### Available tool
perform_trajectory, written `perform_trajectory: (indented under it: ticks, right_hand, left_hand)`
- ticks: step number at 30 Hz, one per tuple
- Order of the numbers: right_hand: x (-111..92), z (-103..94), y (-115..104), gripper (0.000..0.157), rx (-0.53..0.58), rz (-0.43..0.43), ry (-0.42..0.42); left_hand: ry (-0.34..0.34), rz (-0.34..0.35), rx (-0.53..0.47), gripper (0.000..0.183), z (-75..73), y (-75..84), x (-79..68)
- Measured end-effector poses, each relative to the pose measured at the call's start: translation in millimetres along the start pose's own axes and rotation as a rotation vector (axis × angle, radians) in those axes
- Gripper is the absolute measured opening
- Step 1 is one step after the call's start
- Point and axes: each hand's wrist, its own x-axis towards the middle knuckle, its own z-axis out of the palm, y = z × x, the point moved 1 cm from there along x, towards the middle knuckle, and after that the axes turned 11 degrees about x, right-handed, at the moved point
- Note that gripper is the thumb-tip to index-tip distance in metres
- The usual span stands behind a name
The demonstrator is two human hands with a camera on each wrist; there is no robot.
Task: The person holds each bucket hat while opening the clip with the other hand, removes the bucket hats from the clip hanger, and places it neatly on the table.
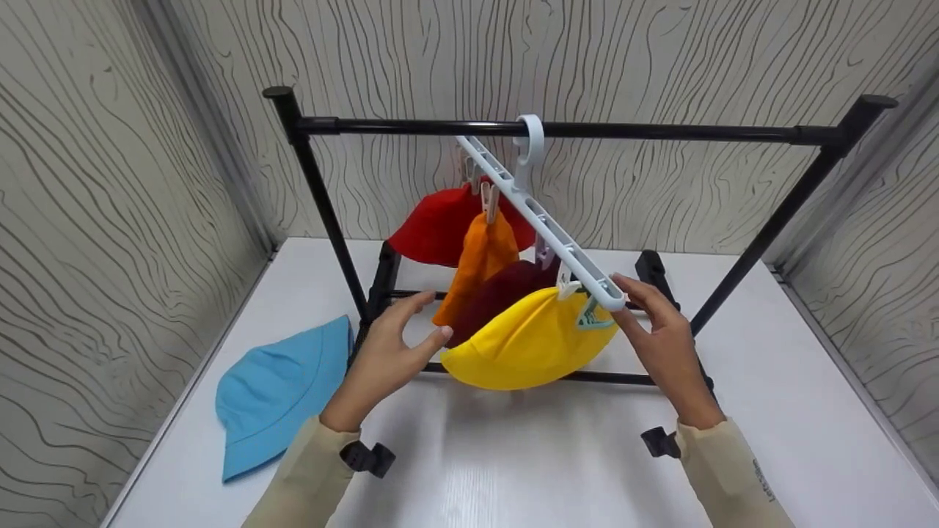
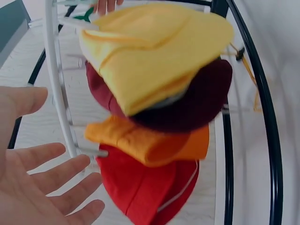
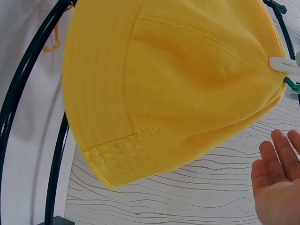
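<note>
A pale blue clip hanger [image 1: 561, 238] hangs by its hook from the black bar, one end turned toward me. Its clips hold a yellow bucket hat [image 1: 524, 341] in front, then a maroon hat [image 1: 506, 293], an orange hat [image 1: 488, 246] and a red hat [image 1: 433, 227]. My right hand [image 1: 660, 337] is at the hanger's near end, thumb and forefinger to either side of the tip, the other fingers straight. My left hand [image 1: 389, 352] is spread in the air, left of the yellow brim, holding nothing. A green clip [image 1: 594, 315] dangles beside the yellow hat.
A light blue bucket hat [image 1: 282, 396] lies on the white table [image 1: 499, 469] at the left. The black rack [image 1: 704, 132] stands over the table, its posts to either side and low bars beneath the hats. Wood-patterned walls [image 1: 411, 59] enclose the back and sides.
</note>
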Motion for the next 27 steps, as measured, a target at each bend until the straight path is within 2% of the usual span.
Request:
perform_trajectory:
  ticks: [8, 13, 19, 23, 27]
  right_hand:
    - [12, -0.1, -6, 0.046, 0.002, -0.029, -0.088]
    - [17, 0.8, -10, 0.046, 0.015, -0.063, -0.121]
    - [23, 2.0, -13, 0.046, 0.081, -0.117, -0.148]
    - [26, 2.1, -14, 0.045, 0.083, -0.107, -0.165]
    - [28, 2.1, -16, 0.044, 0.037, -0.08, -0.169]
  left_hand:
    - [-0.094, 0.033, -0.052, 0.061, 16.0, 17.2, 4.6]
    - [-0.1, 0.029, -0.066, 0.059, 23.7, 21.3, 6.6]
    - [-0.092, 0.06, -0.084, 0.056, 31.2, 25.5, 9.6]
    - [-0.084, 0.077, -0.086, 0.055, 32.9, 29.0, 10.4]
    - [-0.082, 0.107, -0.084, 0.053, 34.0, 32.3, 11.0]
